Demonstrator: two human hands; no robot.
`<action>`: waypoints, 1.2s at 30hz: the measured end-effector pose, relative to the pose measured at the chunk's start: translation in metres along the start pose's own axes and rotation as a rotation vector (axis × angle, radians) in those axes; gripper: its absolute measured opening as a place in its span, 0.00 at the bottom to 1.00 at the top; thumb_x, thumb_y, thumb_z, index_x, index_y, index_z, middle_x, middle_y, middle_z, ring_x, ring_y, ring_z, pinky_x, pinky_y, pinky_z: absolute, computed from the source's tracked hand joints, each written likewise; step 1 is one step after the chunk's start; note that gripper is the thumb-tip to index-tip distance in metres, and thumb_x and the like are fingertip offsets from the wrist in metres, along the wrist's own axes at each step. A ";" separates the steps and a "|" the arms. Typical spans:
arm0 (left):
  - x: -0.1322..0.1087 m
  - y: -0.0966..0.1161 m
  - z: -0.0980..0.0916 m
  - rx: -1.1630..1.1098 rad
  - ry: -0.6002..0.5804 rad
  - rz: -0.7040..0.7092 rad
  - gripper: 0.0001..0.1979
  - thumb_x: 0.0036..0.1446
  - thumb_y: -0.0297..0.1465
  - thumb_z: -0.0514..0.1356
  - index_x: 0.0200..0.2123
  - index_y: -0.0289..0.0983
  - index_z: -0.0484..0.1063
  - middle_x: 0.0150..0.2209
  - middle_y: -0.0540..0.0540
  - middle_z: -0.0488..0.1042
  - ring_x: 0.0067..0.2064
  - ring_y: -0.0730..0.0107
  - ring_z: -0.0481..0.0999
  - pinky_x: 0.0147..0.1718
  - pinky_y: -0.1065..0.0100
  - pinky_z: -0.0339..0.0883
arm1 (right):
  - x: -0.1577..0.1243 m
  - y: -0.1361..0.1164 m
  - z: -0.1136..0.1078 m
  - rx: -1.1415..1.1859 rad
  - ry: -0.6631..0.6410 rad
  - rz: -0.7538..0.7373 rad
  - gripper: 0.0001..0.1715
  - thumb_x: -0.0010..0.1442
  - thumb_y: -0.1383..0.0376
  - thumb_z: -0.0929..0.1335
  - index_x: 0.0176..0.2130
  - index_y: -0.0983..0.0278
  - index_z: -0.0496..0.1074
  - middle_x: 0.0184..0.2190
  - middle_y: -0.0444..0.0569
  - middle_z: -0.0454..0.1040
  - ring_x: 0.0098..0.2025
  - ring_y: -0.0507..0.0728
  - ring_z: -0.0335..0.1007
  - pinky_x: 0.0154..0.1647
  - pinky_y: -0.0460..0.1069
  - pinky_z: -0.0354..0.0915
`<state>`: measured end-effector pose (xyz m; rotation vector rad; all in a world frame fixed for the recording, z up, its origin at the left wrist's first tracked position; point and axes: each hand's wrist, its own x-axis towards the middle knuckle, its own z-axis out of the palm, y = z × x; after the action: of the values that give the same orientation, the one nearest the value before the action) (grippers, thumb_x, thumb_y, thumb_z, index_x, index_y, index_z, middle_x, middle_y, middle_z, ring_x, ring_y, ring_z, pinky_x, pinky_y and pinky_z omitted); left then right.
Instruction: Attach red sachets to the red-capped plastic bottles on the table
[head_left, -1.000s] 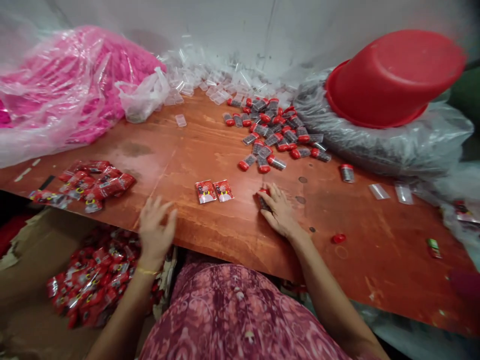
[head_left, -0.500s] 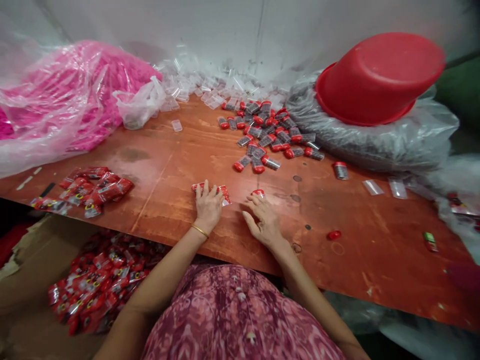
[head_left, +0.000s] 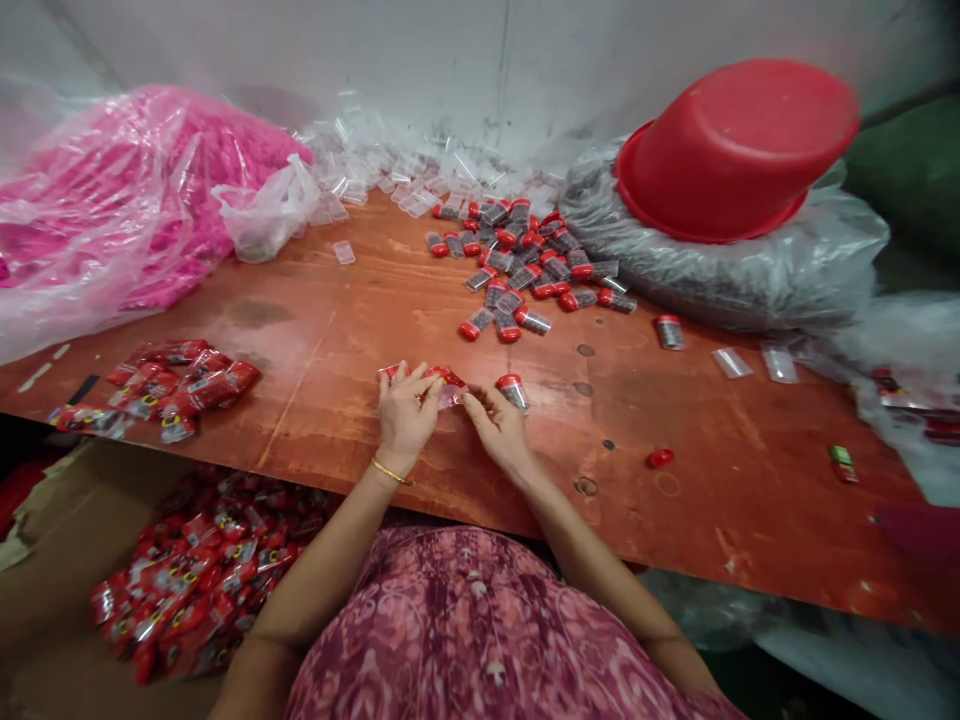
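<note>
A small red printed plastic packet (head_left: 451, 388) lies at the front middle of the table, partly hidden by my fingers. My left hand (head_left: 407, 412) is closed on it, thumb and fingers pinching its middle. At the packet's right end, my right hand (head_left: 499, 428) pinches the clear edge between thumb and fingertips. Just behind the right fingers is a clear container with a red cap and dark contents (head_left: 513, 391), apart from the packet. More red-capped containers (head_left: 508, 298) lie heaped farther back.
Filled red packets (head_left: 184, 385) are piled at left, and many more (head_left: 202, 570) lie below the table edge. Clear empty cases (head_left: 420, 175) line the wall. A red tub (head_left: 742, 150) rests upside down on a grey bag (head_left: 720, 285). A pink-filled bag (head_left: 142, 200) stands left.
My right hand has moved left, from the red-capped container to the packet's right end. The packet's right part is now lifted and bent. The view has shifted slightly.
</note>
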<state>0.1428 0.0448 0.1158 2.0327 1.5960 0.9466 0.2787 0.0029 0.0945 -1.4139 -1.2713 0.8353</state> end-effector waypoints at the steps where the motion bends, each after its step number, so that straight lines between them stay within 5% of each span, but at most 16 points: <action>1: -0.001 0.003 -0.001 -0.031 -0.001 0.001 0.10 0.57 0.33 0.57 0.36 0.41 0.79 0.48 0.40 0.76 0.58 0.51 0.67 0.59 0.43 0.48 | 0.003 -0.002 0.004 0.092 -0.020 0.048 0.18 0.58 0.53 0.64 0.39 0.64 0.71 0.32 0.48 0.75 0.31 0.53 0.70 0.34 0.49 0.66; 7: -0.010 0.014 -0.009 -0.255 0.029 -0.143 0.18 0.54 0.38 0.59 0.47 0.36 0.74 0.50 0.38 0.74 0.54 0.54 0.71 0.55 0.52 0.59 | 0.012 -0.012 0.012 0.231 0.046 0.079 0.21 0.54 0.50 0.65 0.22 0.63 0.66 0.18 0.40 0.63 0.22 0.49 0.56 0.24 0.45 0.56; 13: -0.022 0.022 -0.014 -0.828 -0.281 -0.591 0.25 0.45 0.50 0.62 0.35 0.34 0.77 0.33 0.42 0.79 0.36 0.64 0.77 0.29 0.70 0.70 | 0.004 -0.014 0.006 0.150 0.100 0.016 0.22 0.58 0.53 0.62 0.19 0.61 0.56 0.16 0.38 0.54 0.21 0.48 0.50 0.23 0.45 0.51; 20: -0.022 0.024 -0.002 -1.041 -0.052 -0.653 0.17 0.33 0.38 0.71 0.27 0.34 0.78 0.26 0.49 0.77 0.27 0.76 0.73 0.28 0.75 0.68 | -0.008 -0.008 0.017 0.109 -0.019 -0.027 0.18 0.61 0.55 0.59 0.24 0.62 0.64 0.20 0.41 0.63 0.24 0.50 0.59 0.26 0.45 0.58; 23: -0.018 0.020 -0.004 -1.080 -0.031 -0.728 0.17 0.31 0.36 0.72 0.26 0.33 0.77 0.25 0.49 0.77 0.25 0.75 0.73 0.27 0.74 0.68 | -0.011 -0.010 0.004 -0.034 -0.056 -0.077 0.20 0.64 0.56 0.57 0.26 0.62 0.65 0.22 0.43 0.66 0.26 0.51 0.61 0.28 0.46 0.60; 27: -0.013 0.017 -0.012 -1.107 -0.046 -0.874 0.19 0.29 0.36 0.73 0.28 0.34 0.76 0.25 0.50 0.78 0.23 0.75 0.73 0.23 0.75 0.66 | -0.009 0.001 -0.032 -0.501 0.134 -0.193 0.18 0.60 0.52 0.63 0.37 0.64 0.69 0.34 0.52 0.73 0.36 0.58 0.65 0.40 0.52 0.62; 30: -0.011 0.018 -0.014 -1.137 -0.114 -0.914 0.20 0.30 0.39 0.73 0.28 0.35 0.75 0.24 0.49 0.77 0.22 0.75 0.74 0.22 0.75 0.66 | -0.004 0.021 -0.055 -0.797 0.193 -0.194 0.26 0.54 0.52 0.67 0.45 0.68 0.69 0.42 0.61 0.72 0.43 0.65 0.65 0.45 0.58 0.61; 33: -0.009 0.022 -0.013 -1.170 -0.169 -0.911 0.19 0.32 0.40 0.72 0.27 0.35 0.73 0.23 0.50 0.77 0.24 0.74 0.74 0.23 0.75 0.66 | -0.001 0.033 -0.063 -0.833 0.137 -0.193 0.18 0.58 0.60 0.63 0.44 0.69 0.70 0.41 0.63 0.73 0.42 0.65 0.66 0.45 0.60 0.61; 36: -0.008 0.026 -0.014 -1.197 -0.170 -0.906 0.20 0.32 0.40 0.72 0.27 0.35 0.73 0.24 0.50 0.77 0.24 0.74 0.74 0.24 0.74 0.67 | -0.006 0.026 -0.063 -0.598 0.104 -0.172 0.16 0.59 0.63 0.60 0.40 0.67 0.71 0.34 0.56 0.75 0.35 0.60 0.68 0.39 0.54 0.65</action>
<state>0.1498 0.0282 0.1411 0.4750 1.1374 0.9273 0.3435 -0.0149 0.0839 -1.7477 -1.6116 0.2607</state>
